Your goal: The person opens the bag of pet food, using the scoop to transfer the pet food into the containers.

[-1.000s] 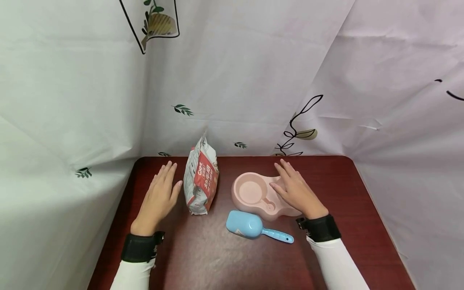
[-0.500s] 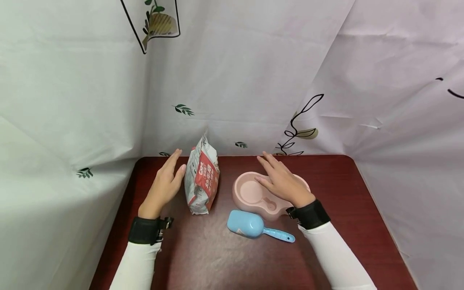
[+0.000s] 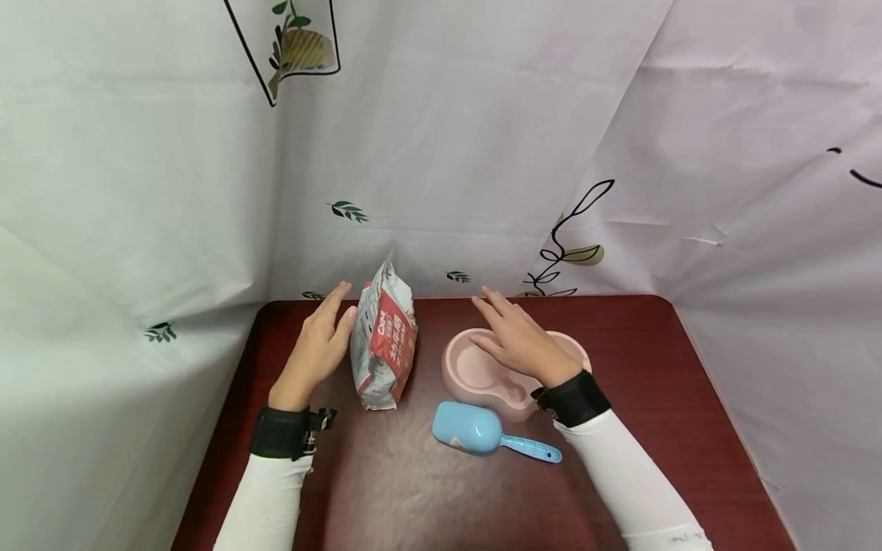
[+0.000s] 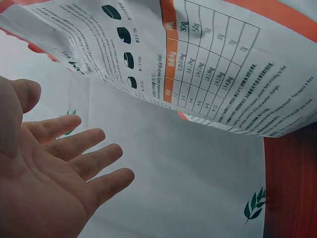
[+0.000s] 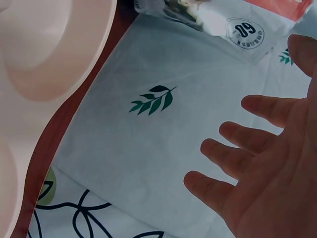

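A white and red pet food bag (image 3: 391, 337) stands upright toward the back of the table. Just left of it, my left hand (image 3: 315, 348) is raised with fingers extended; in the left wrist view the palm (image 4: 54, 183) faces the bag's printed side (image 4: 213, 64) and a gap shows between them. My right hand (image 3: 524, 344) hovers over the pink double pet bowl (image 3: 475, 392), hiding part of it. Its fingers are spread and hold nothing, pointing toward the bag's side (image 5: 218, 20) in the right wrist view. A light blue scoop (image 3: 478, 430) lies in front of the bowl.
The dark red table (image 3: 400, 497) has rounded back corners. A pale patterned cloth (image 3: 441, 153) hangs behind it and along both sides. Each wrist wears a black camera strap (image 3: 279, 432).
My right hand has moved left from the bowl's right part toward the bag. The left hand has moved right and slightly forward, nearer the bag. Bag, bowl and scoop have stayed put.
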The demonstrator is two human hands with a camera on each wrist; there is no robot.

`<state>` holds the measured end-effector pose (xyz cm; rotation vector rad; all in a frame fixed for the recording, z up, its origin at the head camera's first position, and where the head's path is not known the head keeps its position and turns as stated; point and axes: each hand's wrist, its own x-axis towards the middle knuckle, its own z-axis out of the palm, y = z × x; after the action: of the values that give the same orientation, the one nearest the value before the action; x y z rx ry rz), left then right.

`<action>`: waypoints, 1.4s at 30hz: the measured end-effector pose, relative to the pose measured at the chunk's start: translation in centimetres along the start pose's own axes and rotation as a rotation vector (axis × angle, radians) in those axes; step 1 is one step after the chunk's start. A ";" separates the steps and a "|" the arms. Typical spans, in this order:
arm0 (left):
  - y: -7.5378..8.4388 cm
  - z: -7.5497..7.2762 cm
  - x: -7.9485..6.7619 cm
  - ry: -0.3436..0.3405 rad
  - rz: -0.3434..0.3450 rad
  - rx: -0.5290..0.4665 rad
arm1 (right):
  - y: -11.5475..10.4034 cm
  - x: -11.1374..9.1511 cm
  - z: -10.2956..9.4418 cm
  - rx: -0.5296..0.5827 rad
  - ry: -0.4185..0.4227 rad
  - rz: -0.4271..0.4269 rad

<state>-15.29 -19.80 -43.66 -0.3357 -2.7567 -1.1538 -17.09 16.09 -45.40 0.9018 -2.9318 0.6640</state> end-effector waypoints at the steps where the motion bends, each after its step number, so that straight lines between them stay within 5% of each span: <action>1: 0.0 0.0 0.1 -0.006 -0.004 -0.007 | -0.1 0.2 0.0 0.001 -0.001 0.000; 14: 1.1 0.9 1.5 -0.091 -0.077 -0.257 | -2.1 3.5 1.8 0.055 -0.019 -0.060; 20: 1.8 1.3 2.6 -0.115 -0.095 -0.222 | -3.5 5.0 2.9 0.259 -0.050 -0.031; 27: 2.8 1.7 4.6 -0.034 -0.085 -0.215 | -5.2 6.9 3.5 0.607 0.040 0.048; 31: 3.2 2.0 5.2 -0.049 -0.110 -0.219 | -5.8 7.4 3.8 0.790 0.045 0.082; 42: 3.7 2.5 5.9 -0.087 -0.151 -0.243 | -7.7 8.2 4.1 0.835 0.013 0.108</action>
<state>-20.09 -14.59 -41.59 -0.2099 -2.7585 -1.5532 -19.29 4.34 -45.05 0.7241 -2.6637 1.9543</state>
